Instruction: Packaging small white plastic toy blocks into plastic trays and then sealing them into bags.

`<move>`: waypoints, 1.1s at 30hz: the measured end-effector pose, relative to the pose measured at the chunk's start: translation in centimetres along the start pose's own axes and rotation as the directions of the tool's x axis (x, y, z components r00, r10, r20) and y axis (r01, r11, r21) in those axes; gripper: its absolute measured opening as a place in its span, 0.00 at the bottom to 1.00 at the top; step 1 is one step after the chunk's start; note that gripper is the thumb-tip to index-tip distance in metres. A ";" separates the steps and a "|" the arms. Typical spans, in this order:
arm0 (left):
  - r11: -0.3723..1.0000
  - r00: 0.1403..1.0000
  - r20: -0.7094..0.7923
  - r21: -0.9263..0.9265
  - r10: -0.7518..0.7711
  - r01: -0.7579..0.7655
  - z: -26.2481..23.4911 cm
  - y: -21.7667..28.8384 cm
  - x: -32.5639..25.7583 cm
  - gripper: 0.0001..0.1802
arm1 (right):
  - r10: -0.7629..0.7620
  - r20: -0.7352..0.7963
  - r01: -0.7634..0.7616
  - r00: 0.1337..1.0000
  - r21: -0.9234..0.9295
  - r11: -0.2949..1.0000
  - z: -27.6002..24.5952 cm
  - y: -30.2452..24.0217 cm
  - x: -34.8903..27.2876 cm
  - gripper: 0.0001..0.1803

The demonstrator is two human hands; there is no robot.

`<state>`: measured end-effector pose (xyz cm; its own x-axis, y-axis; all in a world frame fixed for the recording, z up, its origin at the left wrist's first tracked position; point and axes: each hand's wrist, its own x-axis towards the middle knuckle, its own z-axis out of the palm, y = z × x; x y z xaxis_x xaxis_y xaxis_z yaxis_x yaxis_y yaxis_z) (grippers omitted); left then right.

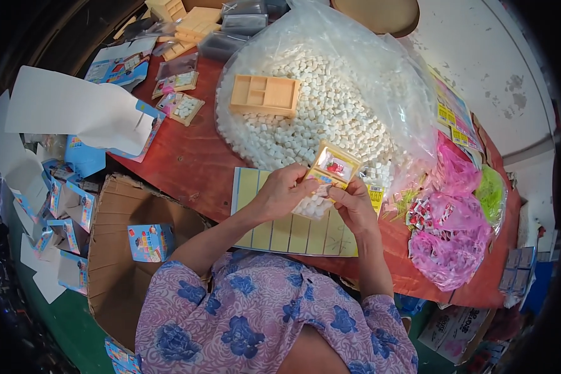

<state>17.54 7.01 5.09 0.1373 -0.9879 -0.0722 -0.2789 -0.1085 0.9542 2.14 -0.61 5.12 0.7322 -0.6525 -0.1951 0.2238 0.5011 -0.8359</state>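
Observation:
Both hands grip a small cream compartment tray (345,154), held tilted over the table. My left hand (282,192) pinches its left side, and my right hand (357,210) has thumb and fingers closed on the lower right. A red-and-white packet (334,166) shows in the tray's upper compartment, and small white cubes (313,206) fill the lower one. Between them, under the fingertips, lies a yellow printed strip, partly hidden. Below the hands is a sheet of yellow stickers (299,235). Just beyond, an empty cream tray (265,95) rests on a heap of white cubes (330,93).
A large clear plastic bag (411,93) surrounds the heap. Pink bags (449,243) with small packets lie at right. Two filled trays (181,107) sit at left, near stacked cream trays (196,23). An open cardboard box (121,249) holding a blue carton (151,242) stands lower left.

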 end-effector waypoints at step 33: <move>0.643 0.530 -0.746 0.643 0.403 0.415 -12.0 -4.7 1.9 0.20 | -0.106 0.589 0.406 0.801 -0.665 -0.626 5.1 1.2 14.8 0.02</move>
<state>30.52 6.94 3.90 0.6692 -0.4851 0.5629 -0.7337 -0.5513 0.3972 16.55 -6.72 3.84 0.9419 -0.2410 0.2341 -0.2705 -0.9572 0.1032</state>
